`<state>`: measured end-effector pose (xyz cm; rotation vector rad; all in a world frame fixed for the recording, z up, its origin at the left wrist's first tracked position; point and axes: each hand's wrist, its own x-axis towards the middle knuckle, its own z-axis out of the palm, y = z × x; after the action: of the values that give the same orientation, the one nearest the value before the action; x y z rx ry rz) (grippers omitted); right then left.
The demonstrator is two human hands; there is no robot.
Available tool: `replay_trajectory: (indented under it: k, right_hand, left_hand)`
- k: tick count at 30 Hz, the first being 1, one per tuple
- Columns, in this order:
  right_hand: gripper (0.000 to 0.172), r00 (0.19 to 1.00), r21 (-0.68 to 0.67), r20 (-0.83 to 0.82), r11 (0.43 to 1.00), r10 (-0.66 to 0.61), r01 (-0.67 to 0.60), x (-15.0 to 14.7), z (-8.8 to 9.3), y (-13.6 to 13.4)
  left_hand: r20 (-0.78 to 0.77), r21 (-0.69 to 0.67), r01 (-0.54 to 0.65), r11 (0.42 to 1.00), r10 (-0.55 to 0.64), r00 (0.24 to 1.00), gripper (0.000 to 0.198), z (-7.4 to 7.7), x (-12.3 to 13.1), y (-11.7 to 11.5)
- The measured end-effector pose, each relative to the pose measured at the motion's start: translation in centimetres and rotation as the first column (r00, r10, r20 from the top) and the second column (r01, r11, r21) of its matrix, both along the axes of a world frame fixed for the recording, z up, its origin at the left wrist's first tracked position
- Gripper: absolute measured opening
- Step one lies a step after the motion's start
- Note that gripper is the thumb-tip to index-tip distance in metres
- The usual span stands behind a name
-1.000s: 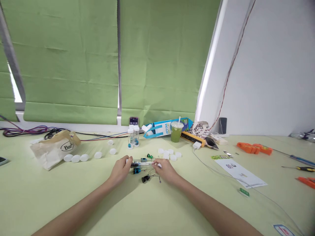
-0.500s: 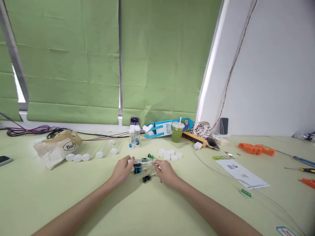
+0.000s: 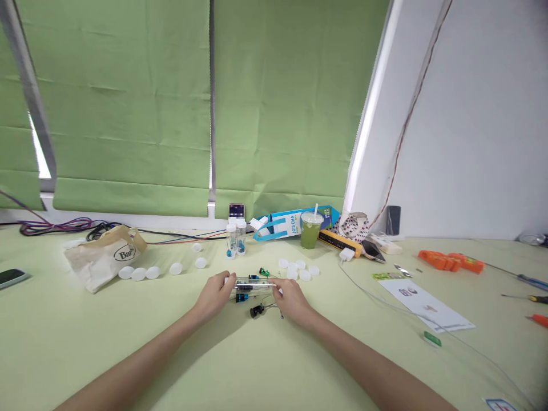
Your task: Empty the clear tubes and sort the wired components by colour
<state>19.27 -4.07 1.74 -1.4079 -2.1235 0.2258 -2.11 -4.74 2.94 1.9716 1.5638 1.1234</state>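
My left hand (image 3: 215, 294) is closed round the left end of a clear tube (image 3: 261, 283), which lies nearly level above the table. At the tube's right end, the fingers of my right hand (image 3: 292, 298) are pinched together on it. A dark part shows through the clear wall. Beneath and around the tube are small parts with thin wire-like stems: a black one (image 3: 257, 310), a blue one (image 3: 242, 297) and a green one (image 3: 264, 272). Behind my hands stand clear tubes with white caps (image 3: 236, 240), holding blue parts.
Several white caps (image 3: 292, 274) lie beyond my right hand, with more white caps (image 3: 153, 273) left, beside a paper bag (image 3: 103, 257). A green drink cup (image 3: 311, 233) stands near a power strip (image 3: 340, 242). A white cable (image 3: 398, 306) crosses a paper sheet (image 3: 423, 302) at right.
The view has shifted slightly, so everything sits a little further right. Both hands keep their grip, and the tube's bright edge now reaches my right fingertips.
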Motion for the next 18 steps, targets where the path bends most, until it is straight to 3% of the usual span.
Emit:
replay_trajectory:
  k: [6, 10, 13, 18]
  right_hand:
    - [0.028, 0.999, -0.009, -0.015, 0.999, -0.031, 0.031, 0.1, -0.3, 0.2]
    - [0.027, 0.998, -0.066, -0.049, 0.997, -0.038, 0.035, 0.4, -0.5, 0.4]
    - [0.027, 0.997, -0.034, -0.07, 0.999, -0.016, 0.014, 0.6, -0.4, 0.5]
    - [0.025, 0.997, -0.028, -0.075, 1.0, -0.008, 0.006, 0.9, -0.4, 0.7]
  left_hand:
    - [0.076, -0.038, 0.03, 0.999, -0.027, 0.997, 0.038, 0.7, -0.4, 0.1]
    - [0.183, -0.115, 0.103, 0.988, -0.081, 0.98, 0.038, 1.0, -2.1, 1.1]
    - [0.241, -0.142, 0.152, 0.978, -0.115, 0.964, 0.037, 1.1, -3.9, 2.2]
    - [0.356, -0.213, 0.083, 0.974, -0.001, 0.934, 0.034, 1.1, -7.4, 4.1]
